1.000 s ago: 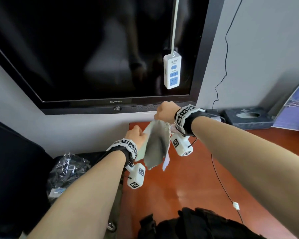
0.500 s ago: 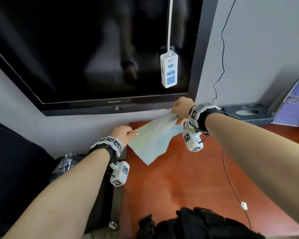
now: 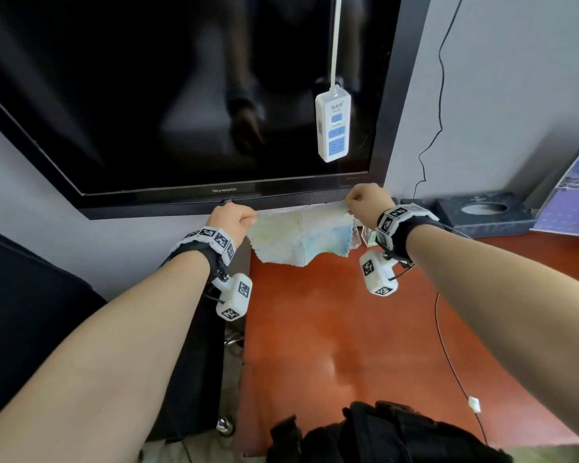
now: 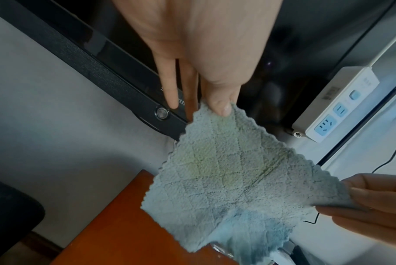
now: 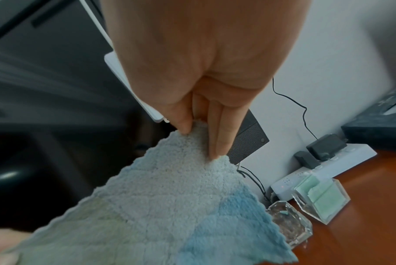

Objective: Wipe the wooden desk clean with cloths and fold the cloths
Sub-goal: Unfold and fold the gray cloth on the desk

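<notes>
The pale blue-green cloth [image 3: 300,237] hangs spread out in the air above the far left corner of the wooden desk [image 3: 341,345], just under the television [image 3: 188,95]. The left hand [image 3: 231,218] pinches one top corner and the right hand [image 3: 365,203] pinches the other, pulling its top edge taut. A white power strip [image 3: 333,127] dangles before the screen

"Skyworth" in pale letters on lower bezel of black television [image 3: 224,190]. Small printed characters near top of hanging white power strip [image 3: 333,125], too small to read. Black-and-white square marker codes on wrist bands [image 3: 211,236], no legible text.
</notes>
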The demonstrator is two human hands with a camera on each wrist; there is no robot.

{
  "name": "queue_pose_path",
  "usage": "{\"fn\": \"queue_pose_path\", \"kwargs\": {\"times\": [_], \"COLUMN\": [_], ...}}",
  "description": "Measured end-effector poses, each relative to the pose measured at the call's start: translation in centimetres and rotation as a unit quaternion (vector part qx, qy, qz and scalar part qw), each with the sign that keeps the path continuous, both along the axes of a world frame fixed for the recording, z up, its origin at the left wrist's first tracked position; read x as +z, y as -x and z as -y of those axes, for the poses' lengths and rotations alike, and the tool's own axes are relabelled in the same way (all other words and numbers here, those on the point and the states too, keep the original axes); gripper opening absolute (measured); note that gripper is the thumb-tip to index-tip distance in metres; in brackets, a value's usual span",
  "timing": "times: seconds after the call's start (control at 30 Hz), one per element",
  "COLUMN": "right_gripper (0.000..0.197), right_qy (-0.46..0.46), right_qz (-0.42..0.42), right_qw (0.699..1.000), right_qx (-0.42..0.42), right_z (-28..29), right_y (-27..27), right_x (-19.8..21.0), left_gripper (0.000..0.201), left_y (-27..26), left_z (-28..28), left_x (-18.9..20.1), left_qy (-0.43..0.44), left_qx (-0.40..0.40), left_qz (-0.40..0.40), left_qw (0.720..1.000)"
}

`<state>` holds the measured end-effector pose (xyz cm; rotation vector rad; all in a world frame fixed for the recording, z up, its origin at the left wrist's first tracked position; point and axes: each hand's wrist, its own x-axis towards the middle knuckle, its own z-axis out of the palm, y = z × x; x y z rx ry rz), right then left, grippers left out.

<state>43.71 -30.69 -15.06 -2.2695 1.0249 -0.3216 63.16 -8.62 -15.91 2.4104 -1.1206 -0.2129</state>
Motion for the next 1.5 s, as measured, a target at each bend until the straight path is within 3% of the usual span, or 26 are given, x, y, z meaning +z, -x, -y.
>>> {"fn": "queue_pose_path", "kwargs": {"times": [0.1,0.2,0.47,0.63,0.77,0.87,1.0,1.1,1.33,1.5], "right_gripper": [0.018,0.018,0.024,0.027,0.029,0.039,0.031,0.025,0.027,0.031], "right_qy": [-0.006,-0.003,-0.038,-0.066,-0.143,-0.121,-0.161,-0.137,-0.078,-0.079], "right_qz": [-0.009,-0.079,-0.210,-0.323,-0.400,-0.462,-0.440,-0.395,-0.324,-0.313], "right_qw": [1.000,0.997,0.975,0.937,0.897,0.863,0.870,0.898,0.941,0.945], "right_qx": [0.006,0.025,0.065,0.118,0.123,0.166,0.155,0.135,0.059,0.048], "right_z": [-0.5,-1.4,-5.3,-7.3,-8.5,-9.4,-8.8,-7.3,-3.6,-2.4], "right_y": [0.3,1.2,5.6,7.4,8.4,9.0,8.2,7.6,5.7,4.6], "right_x": [-0.7,-2.9,-11.0,-14.9,-17.5,-19.2,-19.9,-19.9,-20.3,-21.4], "left_gripper": [0.026,0.025,0.031,0.036,0.032,0.029,0.027,0.025,0.021,0.024], "left_y": [0.2,1.3,5.3,7.6,8.7,9.3,8.5,7.2,3.8,3.5], "left_z": [-0.6,-1.8,-5.6,-7.5,-9.1,-9.6,-8.7,-7.5,-3.3,-1.4], "left_x": [-1.4,-4.4,-13.3,-16.9,-19.7,-20.5,-20.7,-20.5,-20.5,-21.4], "left_qy": [-0.020,-0.044,-0.204,-0.287,-0.317,-0.340,-0.321,-0.277,-0.200,-0.200], "left_qx": [-0.005,-0.027,-0.083,-0.122,-0.138,-0.139,-0.122,-0.091,-0.034,-0.019], "left_qz": [-0.009,-0.039,-0.103,-0.119,-0.150,-0.166,-0.169,-0.156,-0.152,-0.145], "left_qw": [1.000,0.998,0.970,0.942,0.926,0.915,0.924,0.944,0.967,0.969]}}
